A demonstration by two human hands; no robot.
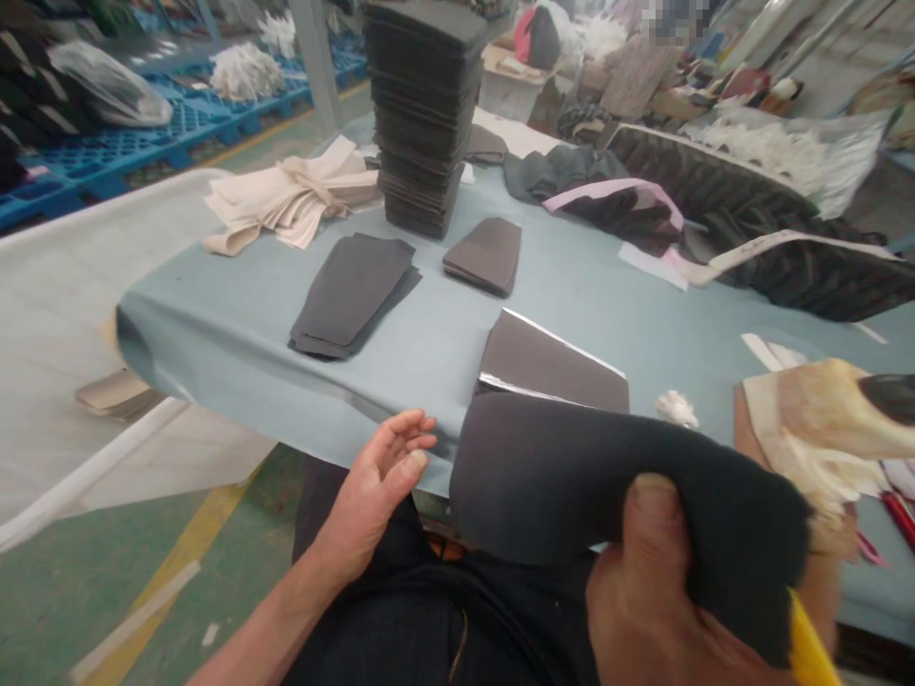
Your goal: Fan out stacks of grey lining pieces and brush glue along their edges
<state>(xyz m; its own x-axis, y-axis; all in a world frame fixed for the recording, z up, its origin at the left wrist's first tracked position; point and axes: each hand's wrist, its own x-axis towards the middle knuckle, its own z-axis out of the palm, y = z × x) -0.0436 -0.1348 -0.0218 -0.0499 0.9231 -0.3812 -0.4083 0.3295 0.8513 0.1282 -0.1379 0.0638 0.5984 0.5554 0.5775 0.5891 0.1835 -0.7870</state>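
My right hand (647,591) grips a dark grey fabric piece (543,467), thumb on top and the fingers hidden beneath. The piece bends over the table's front edge, above my lap. A yellow object (811,643) pokes out beside that hand; whether the hand holds it too, I cannot tell. My left hand (386,462) is empty, its fingers loosely curled and apart, just left of the piece. Right behind the held piece lies a brownish-grey stack of cut pieces (550,357) with white edges. A dark grey stack (354,291) and a smaller brownish stack (486,252) lie further back.
A tall pile of dark pieces (425,114) stands at the back of the blue-green table (235,314). Left of it lies a tied bundle of beige strips (293,195). Dark bundled pieces (721,176) fill the right back. A cream-coloured object (829,410) sits at the right.
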